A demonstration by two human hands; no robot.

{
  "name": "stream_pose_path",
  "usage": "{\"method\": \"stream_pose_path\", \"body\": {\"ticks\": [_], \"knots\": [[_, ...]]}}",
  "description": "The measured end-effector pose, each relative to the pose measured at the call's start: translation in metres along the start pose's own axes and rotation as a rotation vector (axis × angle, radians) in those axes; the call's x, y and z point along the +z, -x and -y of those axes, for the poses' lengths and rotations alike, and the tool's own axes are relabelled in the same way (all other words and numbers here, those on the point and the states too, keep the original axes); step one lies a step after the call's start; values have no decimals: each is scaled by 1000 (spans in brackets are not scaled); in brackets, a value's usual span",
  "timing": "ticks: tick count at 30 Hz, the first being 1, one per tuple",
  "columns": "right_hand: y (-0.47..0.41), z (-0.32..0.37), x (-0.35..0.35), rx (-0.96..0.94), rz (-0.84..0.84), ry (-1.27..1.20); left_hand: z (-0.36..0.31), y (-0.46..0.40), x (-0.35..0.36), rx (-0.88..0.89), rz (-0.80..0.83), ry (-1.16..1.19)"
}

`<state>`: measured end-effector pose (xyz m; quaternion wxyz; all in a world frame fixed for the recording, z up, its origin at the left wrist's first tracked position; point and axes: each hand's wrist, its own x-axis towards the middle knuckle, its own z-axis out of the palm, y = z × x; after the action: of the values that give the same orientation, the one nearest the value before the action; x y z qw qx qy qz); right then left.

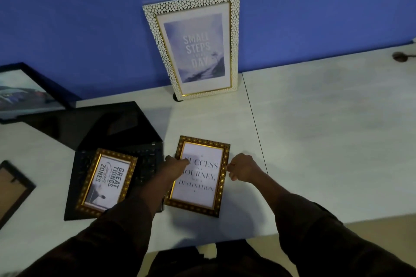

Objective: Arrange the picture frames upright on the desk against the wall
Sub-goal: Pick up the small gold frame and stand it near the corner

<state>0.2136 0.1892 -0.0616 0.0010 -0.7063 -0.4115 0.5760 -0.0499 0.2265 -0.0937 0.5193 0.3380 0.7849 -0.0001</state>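
A white pebble-patterned frame (195,42) reading "Small Steps Every Day" stands upright against the blue wall (315,7). A gold frame (200,195) reading "Success is a Journey" lies flat on the white desk (326,141). My left hand (176,166) rests over its left edge, fingers on the glass. My right hand (242,167) pinches its right edge. A second gold frame (107,181) reading "Great Things" lies flat on an open black laptop (117,132).
A black frame (29,92) leans at the wall on the far left. Another dark frame (11,193) lies at the desk's left edge. A seam (254,123) divides the desk; a small dark object (400,56) sits far right.
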Motion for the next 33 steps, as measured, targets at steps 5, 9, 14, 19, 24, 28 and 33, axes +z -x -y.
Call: {"method": "stream_pose_path", "body": {"ticks": [5,9,14,19,24,28,33], "knots": [[15,1,30,3,-149,109,10,2,1,14,3,82],[19,2,37,60,-222,34,-15,52,-7,73,-11,59],[19,11,44,123,-302,-209,-18,73,-20,151,-9,12],[36,27,50,62,-393,-152,-14,89,-36,232,-32,83],[55,46,72,-78,-440,6,20,97,-63,260,-86,161],[76,79,120,-225,-474,160,80,105,-106,271,-144,243],[103,129,201,-403,-501,290,174,121,-178,255,-139,445]]}}
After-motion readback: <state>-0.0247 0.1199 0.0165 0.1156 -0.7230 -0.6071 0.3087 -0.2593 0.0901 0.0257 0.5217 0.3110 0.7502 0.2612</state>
